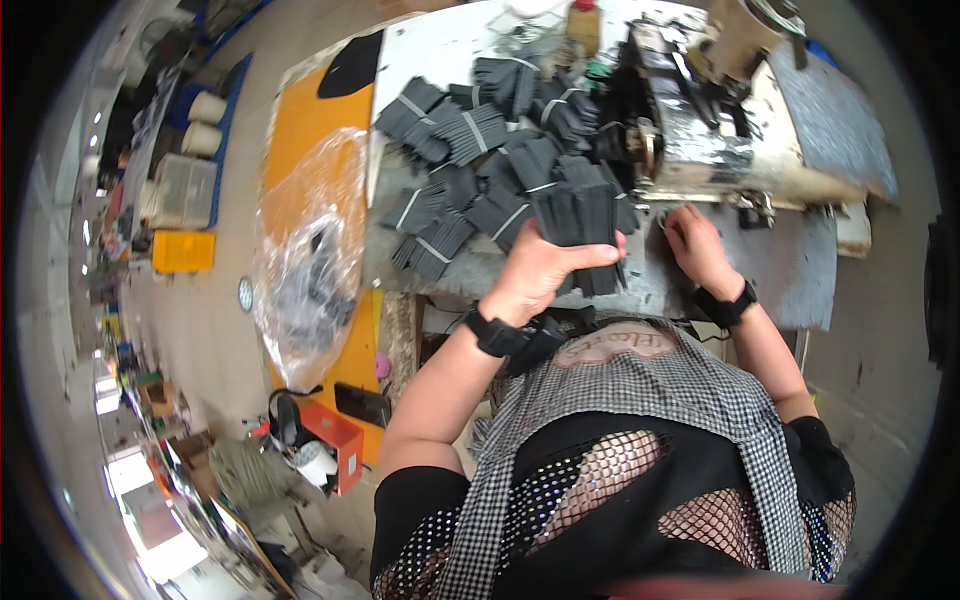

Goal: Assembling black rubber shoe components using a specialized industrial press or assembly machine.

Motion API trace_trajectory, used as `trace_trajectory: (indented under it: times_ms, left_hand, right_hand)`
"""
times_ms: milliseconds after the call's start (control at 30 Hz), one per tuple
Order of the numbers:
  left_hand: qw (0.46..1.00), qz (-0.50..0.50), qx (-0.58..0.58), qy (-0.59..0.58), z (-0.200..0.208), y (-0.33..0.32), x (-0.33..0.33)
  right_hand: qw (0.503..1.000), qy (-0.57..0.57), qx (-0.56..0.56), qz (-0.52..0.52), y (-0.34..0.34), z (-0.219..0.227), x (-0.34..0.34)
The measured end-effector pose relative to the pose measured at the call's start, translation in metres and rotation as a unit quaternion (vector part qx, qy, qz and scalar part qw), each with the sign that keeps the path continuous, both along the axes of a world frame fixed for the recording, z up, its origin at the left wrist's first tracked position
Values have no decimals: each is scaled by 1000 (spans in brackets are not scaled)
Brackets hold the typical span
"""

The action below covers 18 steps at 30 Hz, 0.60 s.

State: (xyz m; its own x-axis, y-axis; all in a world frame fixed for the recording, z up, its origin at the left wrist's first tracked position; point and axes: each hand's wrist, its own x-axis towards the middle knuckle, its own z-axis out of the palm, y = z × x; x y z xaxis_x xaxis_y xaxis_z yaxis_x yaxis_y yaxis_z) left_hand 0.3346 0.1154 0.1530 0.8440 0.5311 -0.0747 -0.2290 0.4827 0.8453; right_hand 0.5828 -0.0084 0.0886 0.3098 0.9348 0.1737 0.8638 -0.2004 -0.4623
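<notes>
My left hand point(538, 268) is wrapped round a bundle of dark grey fabric strips point(578, 208), thumb across its near side, above the front part of the table. To its right, my right hand point(700, 250) rests low over the grey metal worktop point(655, 275), just in front of the sewing machine point(700, 140). Its fingers are curled together. A small pale loop shows at the fingertips, too small to name. Several more bundles of grey strips point(470, 132), many tied with a white band, lie heaped left of and beyond my left hand.
A clear plastic bag point(312, 290) with dark pieces inside lies on the orange board point(300, 130) at left. A bottle of yellowish liquid point(583, 30) stands at the back. An orange-red box point(335, 445) and a dark phone-like object point(362, 405) sit lower left.
</notes>
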Motion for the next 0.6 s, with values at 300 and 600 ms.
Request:
trace_trajectory:
  times_ms: [300, 600]
  left_hand:
    - [1000, 22, 15, -2, -5, -7, -25]
    - [1000, 15, 4, -11, -1, -3, -33]
  right_hand:
    - [786, 615, -11, 65, 26, 105, -86]
    - [781, 606, -56, 140, 44, 124, -111]
